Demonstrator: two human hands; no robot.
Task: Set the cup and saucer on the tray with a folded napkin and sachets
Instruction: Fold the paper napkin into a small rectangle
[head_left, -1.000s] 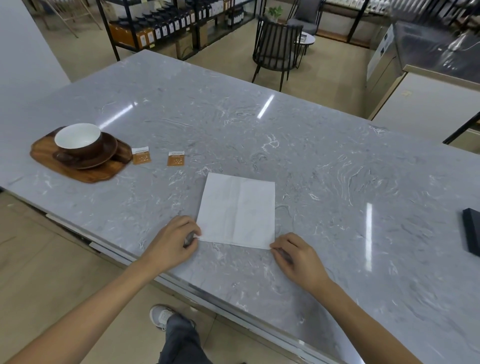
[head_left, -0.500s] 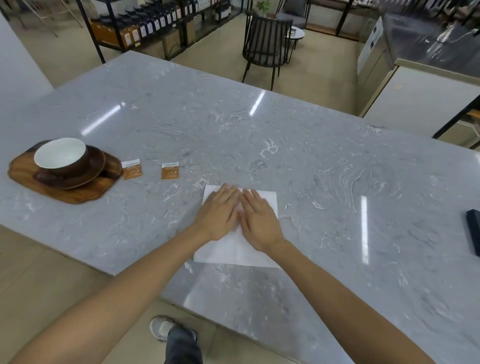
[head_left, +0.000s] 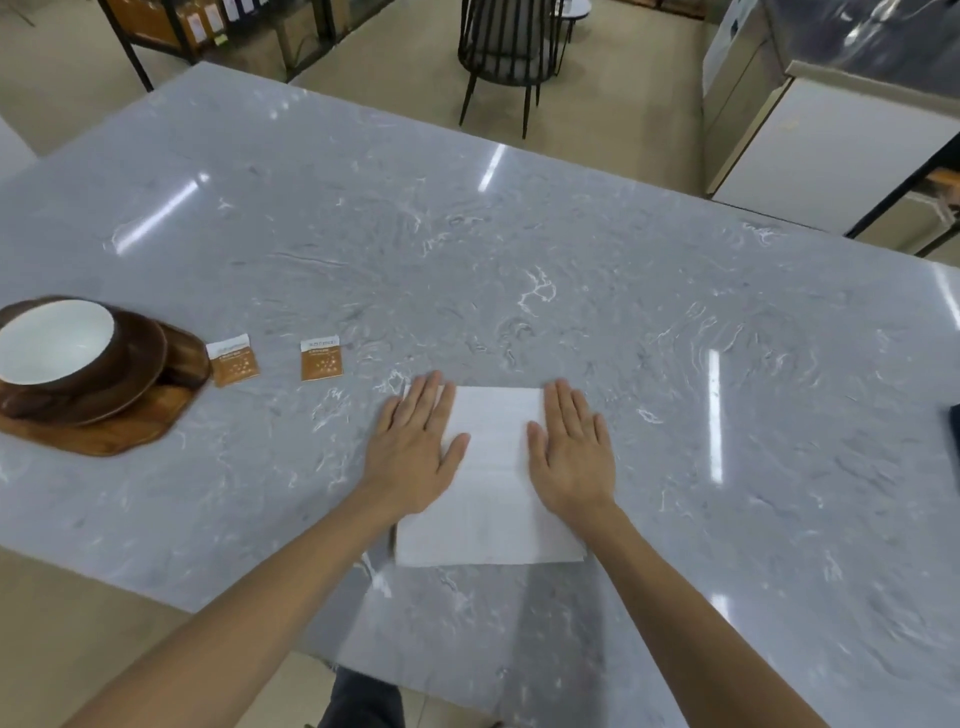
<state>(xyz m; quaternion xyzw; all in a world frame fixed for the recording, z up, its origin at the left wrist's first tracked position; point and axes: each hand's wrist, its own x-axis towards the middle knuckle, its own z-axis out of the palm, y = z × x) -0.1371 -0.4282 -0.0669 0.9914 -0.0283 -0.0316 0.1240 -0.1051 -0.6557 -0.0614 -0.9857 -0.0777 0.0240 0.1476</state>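
A white napkin (head_left: 491, 478) lies flat on the grey marble counter (head_left: 519, 249) near its front edge. My left hand (head_left: 415, 447) rests palm down on the napkin's left edge, fingers spread. My right hand (head_left: 571, 452) presses flat on its right side. At the far left a brown cup with a white inside (head_left: 52, 345) stands on a brown saucer (head_left: 137, 374), both on a wooden tray (head_left: 119, 431). Two orange sachets (head_left: 232, 360) (head_left: 321, 358) lie on the counter just right of the tray.
A dark object (head_left: 953, 431) sits at the counter's right edge. Beyond the counter stand a black chair (head_left: 506, 47), shelves with goods (head_left: 208, 26) and a white cabinet (head_left: 831, 145). My shoe and trouser leg show below the counter's front edge.
My hands went from the napkin's near corners to its middle, then slid apart to its left and right sides. The napkin stays flat. The camera has moved closer.
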